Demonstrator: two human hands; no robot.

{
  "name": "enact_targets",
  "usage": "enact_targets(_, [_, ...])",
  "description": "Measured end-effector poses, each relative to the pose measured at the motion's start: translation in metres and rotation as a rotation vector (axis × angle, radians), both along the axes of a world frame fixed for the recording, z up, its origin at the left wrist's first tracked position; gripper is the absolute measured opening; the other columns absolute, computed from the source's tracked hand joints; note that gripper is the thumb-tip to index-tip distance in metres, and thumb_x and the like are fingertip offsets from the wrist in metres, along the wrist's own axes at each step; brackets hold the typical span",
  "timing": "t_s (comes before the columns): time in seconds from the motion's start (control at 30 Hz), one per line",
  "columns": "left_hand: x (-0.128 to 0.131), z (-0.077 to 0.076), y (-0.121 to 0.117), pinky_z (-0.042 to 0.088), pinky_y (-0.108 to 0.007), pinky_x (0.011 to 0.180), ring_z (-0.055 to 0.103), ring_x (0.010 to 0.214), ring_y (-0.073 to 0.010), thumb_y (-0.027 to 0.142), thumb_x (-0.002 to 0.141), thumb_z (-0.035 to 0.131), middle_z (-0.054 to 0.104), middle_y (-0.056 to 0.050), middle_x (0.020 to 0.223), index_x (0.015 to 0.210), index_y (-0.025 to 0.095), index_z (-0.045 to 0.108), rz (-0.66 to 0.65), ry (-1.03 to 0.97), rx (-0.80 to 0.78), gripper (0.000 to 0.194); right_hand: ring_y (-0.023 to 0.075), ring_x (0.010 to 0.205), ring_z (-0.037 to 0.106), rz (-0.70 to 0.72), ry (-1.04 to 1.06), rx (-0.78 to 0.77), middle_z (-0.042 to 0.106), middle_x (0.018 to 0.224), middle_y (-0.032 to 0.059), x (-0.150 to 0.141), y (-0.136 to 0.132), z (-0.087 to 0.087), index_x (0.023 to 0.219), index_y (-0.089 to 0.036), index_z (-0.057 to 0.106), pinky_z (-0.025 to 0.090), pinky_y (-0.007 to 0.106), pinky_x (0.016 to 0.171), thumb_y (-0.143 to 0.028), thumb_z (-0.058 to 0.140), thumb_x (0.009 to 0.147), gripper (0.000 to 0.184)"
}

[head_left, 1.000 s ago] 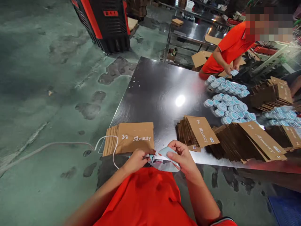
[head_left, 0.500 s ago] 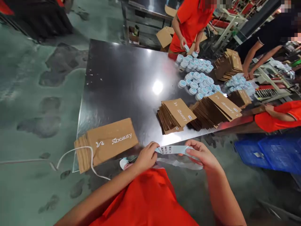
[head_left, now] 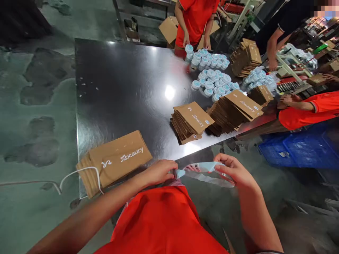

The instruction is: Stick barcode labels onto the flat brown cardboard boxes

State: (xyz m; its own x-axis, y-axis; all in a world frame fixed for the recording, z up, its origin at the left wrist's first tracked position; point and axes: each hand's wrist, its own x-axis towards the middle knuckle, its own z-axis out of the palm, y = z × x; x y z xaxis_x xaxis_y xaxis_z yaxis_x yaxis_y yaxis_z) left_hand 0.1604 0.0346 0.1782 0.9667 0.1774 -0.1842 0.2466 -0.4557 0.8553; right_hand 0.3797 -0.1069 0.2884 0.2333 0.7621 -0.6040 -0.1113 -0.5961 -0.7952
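My left hand (head_left: 160,172) and my right hand (head_left: 233,171) hold a pale blue plastic strip (head_left: 203,168) between them, pulled across in front of my chest. A printed barcode label shows on the strip, and a clear film sags beneath it. Just left of my left hand lies a stack of kraft cardboard sleeves (head_left: 113,162) printed "Sbeauty", with a white cord (head_left: 79,173) across its near corner. Neither hand touches that stack. The table's near edge runs just beyond my hands.
The steel table (head_left: 119,88) holds more kraft stacks (head_left: 189,118) and many jars with pale blue lids (head_left: 209,83). Co-workers stand around it: an orange shirt (head_left: 194,21), a black shirt (head_left: 272,38), an orange sleeve (head_left: 304,109). Blue plastic crates (head_left: 299,150) sit on the floor at right.
The view has swung, so the table and stacks sit further left and higher. My hands have moved apart, spreading the strip wider. The co-worker in black has come into view since the oldest frame.
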Motion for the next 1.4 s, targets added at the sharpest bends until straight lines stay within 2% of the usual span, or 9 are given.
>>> enact_targets(0.27, [-0.004, 0.016, -0.001, 0.045, -0.028, 0.072, 0.062, 0.08, -0.0178, 0.016, 0.085, 0.042, 0.067, -0.006, 0.107, 0.089, 0.023, 0.064, 0.36, -0.073, 0.428, 0.024, -0.0007, 0.027, 0.027, -0.105, 0.092, 0.034, 0.07, 0.07, 0.0033, 0.011, -0.002, -0.011, 0.07, -0.017, 0.051, 0.012, 0.014, 0.028, -0.04, 0.077, 0.064, 0.035])
enact_targets(0.4, [-0.002, 0.017, 0.002, 0.044, -0.03, 0.075, 0.061, 0.084, -0.0197, 0.019, 0.087, 0.044, 0.061, -0.008, 0.121, 0.084, 0.021, 0.061, 0.552, -0.108, 0.324, 0.018, -0.0014, 0.025, 0.024, -0.135, 0.183, 0.057, 0.069, 0.067, 0.0033, 0.008, -0.017, -0.011, 0.068, -0.018, 0.048, 0.01, 0.014, 0.029, -0.042, 0.077, 0.062, 0.038])
enact_targets(0.57, [0.005, 0.001, -0.002, 0.043, -0.034, 0.073, 0.06, 0.081, -0.0223, 0.019, 0.078, 0.058, 0.06, -0.009, 0.115, 0.079, 0.019, 0.059, 0.51, 0.01, 0.195, 0.002, 0.0004, 0.027, 0.029, -0.171, 0.215, 0.212, 0.067, 0.07, 0.0016, -0.033, -0.018, -0.022, 0.072, -0.02, 0.049, 0.015, 0.016, 0.03, -0.045, 0.073, 0.067, 0.035])
enact_targets(0.67, [-0.004, -0.006, -0.012, 0.044, -0.032, 0.07, 0.057, 0.078, -0.0204, 0.039, 0.078, 0.059, 0.063, -0.006, 0.095, 0.075, 0.02, 0.06, 0.458, -0.008, -0.101, 0.02, 0.0028, 0.031, 0.034, -0.17, 0.185, 0.306, 0.061, 0.065, -0.0029, -0.067, -0.005, -0.047, 0.076, -0.021, 0.048, 0.025, 0.017, 0.032, -0.047, 0.069, 0.073, 0.033])
enact_targets(0.8, [-0.022, 0.008, -0.02, 0.046, -0.032, 0.07, 0.058, 0.076, -0.0199, 0.062, 0.083, 0.036, 0.064, -0.006, 0.077, 0.077, 0.018, 0.063, 0.621, -0.104, -0.807, 0.052, 0.0101, 0.049, 0.05, -0.032, -0.07, 0.469, 0.058, 0.073, -0.0002, -0.107, 0.011, -0.074, 0.077, -0.022, 0.05, 0.042, 0.024, 0.046, -0.042, 0.06, 0.081, 0.023])
enact_targets(0.97, [-0.039, 0.035, -0.012, 0.045, -0.026, 0.064, 0.058, 0.073, -0.0148, 0.051, 0.075, 0.062, 0.063, -0.002, 0.08, 0.097, 0.019, 0.064, 0.908, -0.118, -1.171, 0.039, 0.0182, 0.076, 0.056, 0.384, -0.601, 0.692, 0.059, 0.083, 0.0056, -0.129, 0.022, -0.092, 0.083, -0.024, 0.056, 0.045, 0.03, 0.065, -0.022, 0.048, 0.084, 0.008])
enact_targets(1.2, [-0.057, 0.039, -0.009, 0.047, -0.024, 0.074, 0.06, 0.084, -0.0143, 0.025, 0.059, 0.08, 0.067, -0.004, 0.092, 0.09, 0.016, 0.066, 1.193, -0.393, -1.051, 0.035, 0.0146, 0.068, 0.052, 0.693, -0.943, 0.932, 0.057, 0.083, 0.0049, -0.126, 0.045, -0.112, 0.085, -0.021, 0.057, 0.036, 0.025, 0.057, -0.011, 0.045, 0.078, 0.017])
enact_targets(1.3, [-0.065, 0.039, -0.012, 0.049, -0.024, 0.072, 0.061, 0.079, -0.0134, 0.02, 0.059, 0.079, 0.067, -0.001, 0.085, 0.085, 0.018, 0.065, 1.26, -0.455, -0.901, 0.03, 0.0168, 0.079, 0.056, 0.63, -0.764, 0.928, 0.06, 0.094, 0.0075, -0.129, 0.054, -0.108, 0.088, -0.021, 0.057, 0.041, 0.027, 0.064, -0.024, 0.052, 0.084, 0.008])
enact_targets(1.4, [-0.071, 0.043, -0.018, 0.052, -0.026, 0.068, 0.062, 0.073, -0.014, 0.021, 0.061, 0.076, 0.067, 0.0, 0.08, 0.084, 0.018, 0.064, 1.302, -0.451, -0.804, 0.026, 0.0175, 0.078, 0.056, 0.481, -0.419, 0.845, 0.06, 0.09, 0.0054, -0.136, 0.062, -0.103, 0.093, -0.022, 0.055, 0.044, 0.028, 0.066, -0.047, 0.057, 0.083, 0.027])
